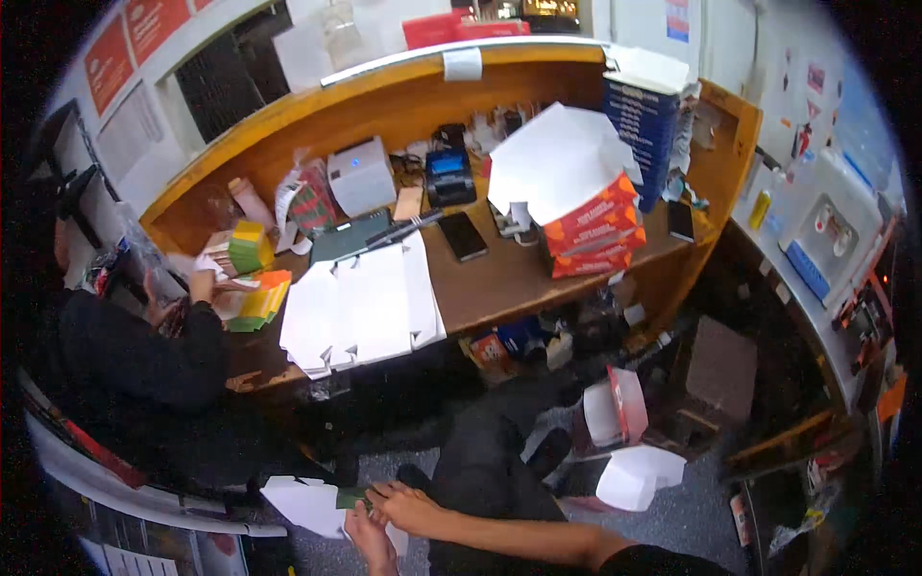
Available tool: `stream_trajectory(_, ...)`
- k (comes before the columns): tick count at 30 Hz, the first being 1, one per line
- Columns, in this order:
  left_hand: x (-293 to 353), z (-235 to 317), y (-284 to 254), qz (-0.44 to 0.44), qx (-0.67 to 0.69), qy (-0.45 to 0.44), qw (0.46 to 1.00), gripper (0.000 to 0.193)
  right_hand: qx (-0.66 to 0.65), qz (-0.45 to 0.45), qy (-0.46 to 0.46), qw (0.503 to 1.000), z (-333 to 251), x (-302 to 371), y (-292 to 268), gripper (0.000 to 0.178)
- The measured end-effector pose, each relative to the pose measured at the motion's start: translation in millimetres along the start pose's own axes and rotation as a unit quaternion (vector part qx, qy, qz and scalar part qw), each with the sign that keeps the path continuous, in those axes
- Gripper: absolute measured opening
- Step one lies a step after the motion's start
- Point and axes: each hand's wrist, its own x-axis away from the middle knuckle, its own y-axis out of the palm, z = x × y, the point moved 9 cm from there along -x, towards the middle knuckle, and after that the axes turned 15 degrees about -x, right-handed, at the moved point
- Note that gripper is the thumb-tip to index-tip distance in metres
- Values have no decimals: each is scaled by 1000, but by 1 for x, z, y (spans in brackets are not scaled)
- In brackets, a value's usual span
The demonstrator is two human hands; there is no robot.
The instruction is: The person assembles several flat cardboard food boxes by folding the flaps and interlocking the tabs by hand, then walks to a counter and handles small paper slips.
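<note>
Low in front of my lap, my left hand (368, 535) and my right hand (407, 509) come together at a piece of card with a green face (350, 497). Its edge is pinched by the fingers of both hands. A white card blank (303, 505) spreads out to the left of the hands; whether it joins the green piece I cannot tell. Another white corner of card shows just under my right hand. My right forearm crosses from the lower right, and the left one rises from the bottom edge.
White flat card blanks (360, 307) lie on the wooden desk (499, 283), beside a phone (463, 237). Orange folded cartons (591, 235) are stacked to the right. At the left, a person in dark sleeves (144, 350) handles yellow-green cartons (254, 307). Open white boxes (639, 478) stand on the floor.
</note>
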Motion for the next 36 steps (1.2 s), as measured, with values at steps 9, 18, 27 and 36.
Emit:
stream_trajectory(9, -7, -10, -4, -49, 71, -37, 996, 14, -85, 21, -11, 996, 11, 1, 2, 35)
stream_trajectory(18, -17, -48, 13, -84, 27, -72, 993, 20, 59, 58, -46, 996, 37, -1, 23, 19)
stream_trajectory(27, -26, -75, 4, -371, 209, 31, 904, 36, -14, 38, -50, 998, -4, -1, 2, 28)
stream_trajectory(36, -4, -50, -24, -216, 45, -70, 973, 30, -245, -37, 33, 968, 22, -15, -26, 44)
